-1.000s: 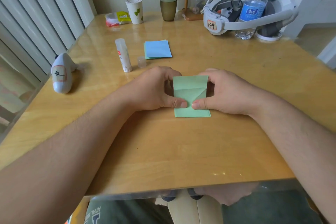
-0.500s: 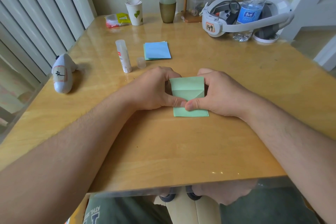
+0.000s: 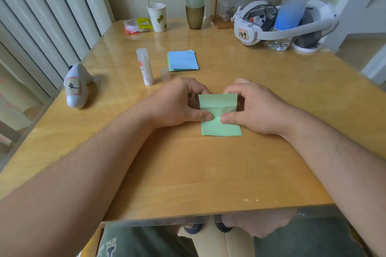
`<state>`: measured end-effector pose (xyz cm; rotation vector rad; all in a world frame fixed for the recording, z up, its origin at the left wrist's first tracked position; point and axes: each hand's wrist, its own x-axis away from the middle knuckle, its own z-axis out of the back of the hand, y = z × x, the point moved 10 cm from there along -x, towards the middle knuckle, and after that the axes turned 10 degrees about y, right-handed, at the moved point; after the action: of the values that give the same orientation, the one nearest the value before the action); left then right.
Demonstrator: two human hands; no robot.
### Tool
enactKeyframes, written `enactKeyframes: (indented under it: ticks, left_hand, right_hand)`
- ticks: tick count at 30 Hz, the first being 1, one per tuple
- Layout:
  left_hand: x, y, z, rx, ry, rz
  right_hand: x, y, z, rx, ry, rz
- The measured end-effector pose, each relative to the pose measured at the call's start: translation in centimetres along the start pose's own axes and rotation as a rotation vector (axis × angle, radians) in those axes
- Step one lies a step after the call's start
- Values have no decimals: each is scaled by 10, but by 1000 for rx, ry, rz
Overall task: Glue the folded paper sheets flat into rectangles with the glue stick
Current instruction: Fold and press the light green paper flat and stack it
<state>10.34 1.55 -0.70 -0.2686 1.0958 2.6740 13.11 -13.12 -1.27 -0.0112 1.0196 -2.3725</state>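
Observation:
A green folded paper sheet (image 3: 220, 115) lies on the wooden table (image 3: 188, 173) in the middle. My left hand (image 3: 177, 102) grips its left edge, thumb pressing down on the fold. My right hand (image 3: 254, 106) grips the right edge, thumb pressing beside the left thumb. The upper flap is folded down over the sheet. The glue stick (image 3: 144, 67) stands uncapped to the left behind my hands, with its clear cap (image 3: 165, 73) beside it. A small stack of folded sheets, blue on top (image 3: 182, 60), lies further back.
A white shark-shaped toy (image 3: 76, 88) lies at the left edge. At the back stand a paper cup (image 3: 157, 17), a snack packet (image 3: 136, 25), a stack of cups (image 3: 194, 4), a white headset (image 3: 277, 25) and a plastic bottle (image 3: 289, 16).
The thumbs have parted slightly on the fold. The view has shifted a little; the sheet stays in place between my hands.

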Motion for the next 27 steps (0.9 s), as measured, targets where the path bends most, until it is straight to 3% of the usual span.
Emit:
enactKeyframes:
  ticks: [27]
  left_hand:
    - [-3,3,3,-60,55,-43]
  right_hand:
    - [-1,3,5,117,58,-8]
